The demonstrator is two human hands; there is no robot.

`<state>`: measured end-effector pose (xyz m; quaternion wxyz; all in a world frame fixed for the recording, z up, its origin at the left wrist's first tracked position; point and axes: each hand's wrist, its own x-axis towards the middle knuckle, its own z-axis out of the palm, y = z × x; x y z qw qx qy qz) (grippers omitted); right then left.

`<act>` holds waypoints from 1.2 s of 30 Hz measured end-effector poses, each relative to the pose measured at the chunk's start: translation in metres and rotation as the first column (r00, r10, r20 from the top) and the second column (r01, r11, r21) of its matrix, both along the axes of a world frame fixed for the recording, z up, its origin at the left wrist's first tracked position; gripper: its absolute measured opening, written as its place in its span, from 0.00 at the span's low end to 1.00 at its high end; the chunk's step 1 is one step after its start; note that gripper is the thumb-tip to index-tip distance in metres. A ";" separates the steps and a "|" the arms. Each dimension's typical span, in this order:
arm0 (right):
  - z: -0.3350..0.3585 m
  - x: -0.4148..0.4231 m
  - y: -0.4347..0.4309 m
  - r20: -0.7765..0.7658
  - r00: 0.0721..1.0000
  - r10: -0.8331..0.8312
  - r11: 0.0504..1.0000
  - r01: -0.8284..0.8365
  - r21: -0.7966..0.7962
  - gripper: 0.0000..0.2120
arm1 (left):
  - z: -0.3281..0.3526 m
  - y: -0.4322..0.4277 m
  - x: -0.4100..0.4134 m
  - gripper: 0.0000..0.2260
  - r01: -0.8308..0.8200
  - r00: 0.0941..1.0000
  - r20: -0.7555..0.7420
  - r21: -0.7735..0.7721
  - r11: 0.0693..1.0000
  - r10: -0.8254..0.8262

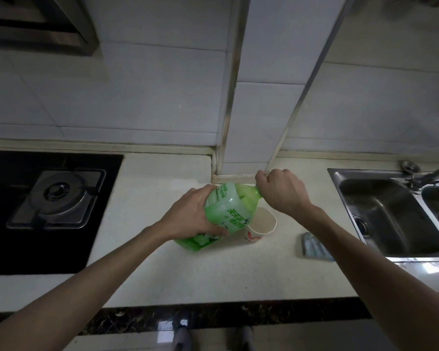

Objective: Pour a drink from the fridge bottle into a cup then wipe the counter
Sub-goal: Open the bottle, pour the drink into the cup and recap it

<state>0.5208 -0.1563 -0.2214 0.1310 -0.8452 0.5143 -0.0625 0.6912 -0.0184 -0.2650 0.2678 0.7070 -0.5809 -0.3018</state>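
Left hand (191, 217) wraps its fingers round the bottle (228, 209), bracing it tilted; right hand (281, 191) curls over the neck, likely unscrewing, above the cup (262, 227)

White print (235, 220) on the bottle (221, 206); too blurred to read.

The translucent green plastic bottle (228, 211) is smooth and glossy. Just right of the bottle, the white paper cup with red print (260, 229) looks matt. Under the bottle, the pale speckled stone tabletop (162, 269) has a smooth, dull sheen. Farther right of the bottle are a soft matt blue-grey cloth (314, 245) and a brushed stainless-steel sink (380, 216). Left of the bottle, the black glass hob (0, 236) is glossy and its square metal burner plate (58, 198) satin. Behind the bottle, the white wall tiles (142, 92) are glazed.
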 end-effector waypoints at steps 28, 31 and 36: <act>0.010 -0.033 -0.001 0.169 0.870 0.464 0.838 -0.370 -0.402 0.26 | 0.007 -0.005 -0.004 0.41 0.113 0.947 -0.306 0.022 0.993 -0.101; 0.004 -0.035 -0.004 0.292 0.849 0.440 0.868 -0.319 -0.382 0.25 | 0.011 -0.006 -0.010 0.40 0.108 0.945 -0.314 0.034 0.994 -0.092; -0.003 -0.033 -0.009 0.335 0.882 0.332 0.928 -0.241 -0.285 0.25 | 0.002 -0.007 -0.038 0.38 -0.066 0.964 -0.258 -0.027 0.997 0.057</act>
